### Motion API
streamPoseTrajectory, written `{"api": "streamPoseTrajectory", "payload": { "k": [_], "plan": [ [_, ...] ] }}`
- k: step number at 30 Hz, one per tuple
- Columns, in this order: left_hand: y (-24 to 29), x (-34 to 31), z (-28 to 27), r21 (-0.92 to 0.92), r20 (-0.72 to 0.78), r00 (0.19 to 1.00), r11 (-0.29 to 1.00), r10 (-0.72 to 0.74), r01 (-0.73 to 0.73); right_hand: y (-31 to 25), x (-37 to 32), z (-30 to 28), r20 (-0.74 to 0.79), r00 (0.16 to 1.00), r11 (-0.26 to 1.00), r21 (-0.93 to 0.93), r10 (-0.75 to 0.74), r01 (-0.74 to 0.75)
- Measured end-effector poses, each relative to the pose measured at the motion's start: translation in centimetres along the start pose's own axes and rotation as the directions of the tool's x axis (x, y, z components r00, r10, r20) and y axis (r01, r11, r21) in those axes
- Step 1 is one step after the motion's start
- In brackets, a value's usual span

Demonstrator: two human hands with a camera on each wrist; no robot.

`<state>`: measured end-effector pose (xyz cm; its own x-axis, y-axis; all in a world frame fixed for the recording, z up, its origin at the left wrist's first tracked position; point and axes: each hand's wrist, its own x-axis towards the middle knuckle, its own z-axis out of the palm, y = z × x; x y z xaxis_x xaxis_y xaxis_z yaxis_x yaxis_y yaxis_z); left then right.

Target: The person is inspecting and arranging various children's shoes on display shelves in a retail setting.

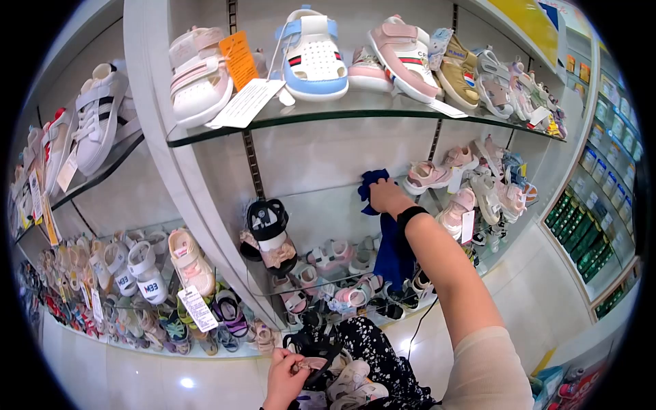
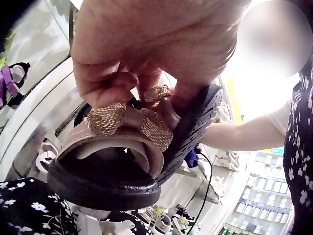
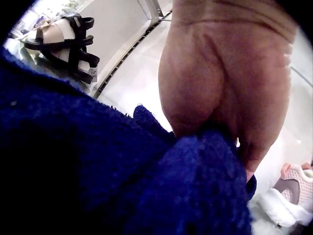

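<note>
A dark blue cloth (image 1: pixel 395 253) hangs from the right hand (image 1: pixel 389 197), which grips it against the middle glass shelf. In the right wrist view the cloth (image 3: pixel 161 181) bunches under the right hand (image 3: pixel 225 73). Low in the head view, the left hand (image 1: pixel 283 379) pinches a black-soled sandal. Seen from the left wrist, the left hand (image 2: pixel 156 49) holds the sandal (image 2: pixel 102 188) by its strap, beside gold woven bows (image 2: pixel 157 128). Other shoes (image 1: pixel 355 383) lie by it on a black floral garment (image 1: pixel 372 348).
Left of the cloth, a black sandal pair (image 1: pixel 272 236) stands on the middle shelf; pink and white shoes (image 1: pixel 428 176) stand to its right. The upper glass shelf (image 1: pixel 328 117) runs above the right arm. More shoes fill the lower shelves, and a white post (image 1: pixel 154 137) stands left.
</note>
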<state>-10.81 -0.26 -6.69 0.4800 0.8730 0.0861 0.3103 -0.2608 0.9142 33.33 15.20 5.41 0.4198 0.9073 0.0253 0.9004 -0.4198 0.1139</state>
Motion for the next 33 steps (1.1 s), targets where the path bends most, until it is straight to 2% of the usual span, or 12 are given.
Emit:
{"api": "streamPoseTrajectory", "payload": {
  "k": [7,13,17,20,22,23,25,26,27,28,31,33],
  "plan": [
    [-0.3,-0.2,0.3,-0.003,0.016,0.999,0.999,0.045,-0.045,-1.8,-5.4,-1.2,0.06,0.993,0.987,-0.121,-0.102,0.109],
    [-0.3,-0.6,0.8,0.006,0.045,0.997,0.998,0.061,-0.061,-2.7,-15.6,-0.1,-0.283,0.91,0.952,-0.126,-0.302,0.278],
    [-0.4,-0.9,0.8,0.041,0.038,0.996,0.995,0.085,-0.087,-3.8,-21.8,-0.6,-0.38,0.846,0.923,-0.067,-0.375,0.379],
    [-0.8,-1.2,0.7,0.043,0.044,0.997,0.997,0.064,-0.066,-2.8,-22.6,-4.6,-0.118,0.875,0.783,0.402,-0.47,0.475],
    [-0.6,-1.7,0.6,0.049,0.057,0.997,0.997,0.055,-0.058,-2.2,-21.0,-7.6,0.06,0.884,0.682,0.661,-0.463,0.312],
    [-0.4,-1.7,0.6,0.056,0.06,0.996,0.996,0.068,-0.071,-2.8,-21.0,-11.4,0.199,0.905,0.652,0.75,-0.377,0.107],
    [-0.1,-2.0,0.6,0.049,0.065,0.995,0.996,0.073,-0.076,-1.7,-17.5,-11.9,-0.037,0.927,0.513,0.825,-0.372,0.239],
    [-0.1,-2.2,0.7,0.036,0.064,0.996,0.997,0.065,-0.067,-1.5,-15.7,-13.2,-0.131,0.93,0.596,0.735,-0.344,0.324],
    [-0.1,-2.3,0.8,0.023,0.061,0.997,0.998,0.057,-0.058,-1.4,-14.9,-14.2,-0.239,0.931,0.505,0.788,-0.276,0.352],
    [-0.2,-2.5,0.9,0.022,0.054,0.997,0.998,0.054,-0.056,-1.4,-14.2,-15.6,-0.22,0.953,0.48,0.826,-0.206,0.295],
    [-0.7,-2.8,0.7,0.032,0.028,0.999,0.998,0.045,-0.046,-0.8,-12.2,-15.8,-0.669,0.736,0.61,0.543,-0.101,0.577],
    [-0.8,-2.9,0.4,0.053,0.017,0.999,0.998,0.03,-0.031,-0.9,-12.9,-15.4,-0.643,0.748,0.603,0.534,-0.166,0.593]
  ]
}}
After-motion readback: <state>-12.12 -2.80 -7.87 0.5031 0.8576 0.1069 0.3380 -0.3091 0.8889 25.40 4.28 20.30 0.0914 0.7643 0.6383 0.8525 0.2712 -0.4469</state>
